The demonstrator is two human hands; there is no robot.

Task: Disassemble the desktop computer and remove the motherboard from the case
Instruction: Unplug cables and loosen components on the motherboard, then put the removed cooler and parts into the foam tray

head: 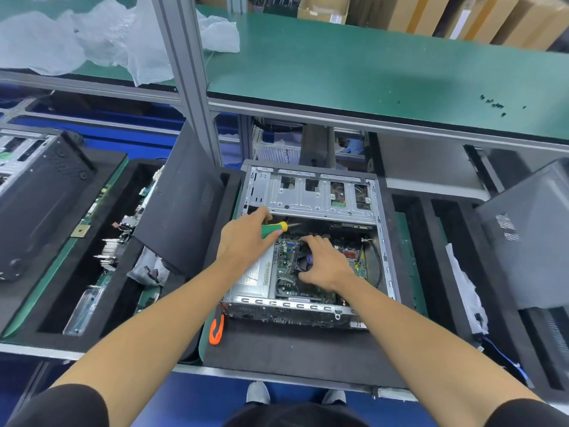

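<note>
An open desktop case lies on a black mat in front of me, its side panel off. Inside lies the green motherboard with a black CPU cooler fan at its middle. My left hand grips a green and yellow screwdriver over the case's left side, its shaft pointing right. Over the cooler fan sits my right hand, fingers curled round its edges and hiding most of it. A silver power supply sits in the case's left part, below my left wrist.
A black side panel leans at the left of the case. An orange tool lies at the case's near left corner. Another case and loose parts fill the left trays. A grey panel stands at right. Small black screws dot the green shelf above.
</note>
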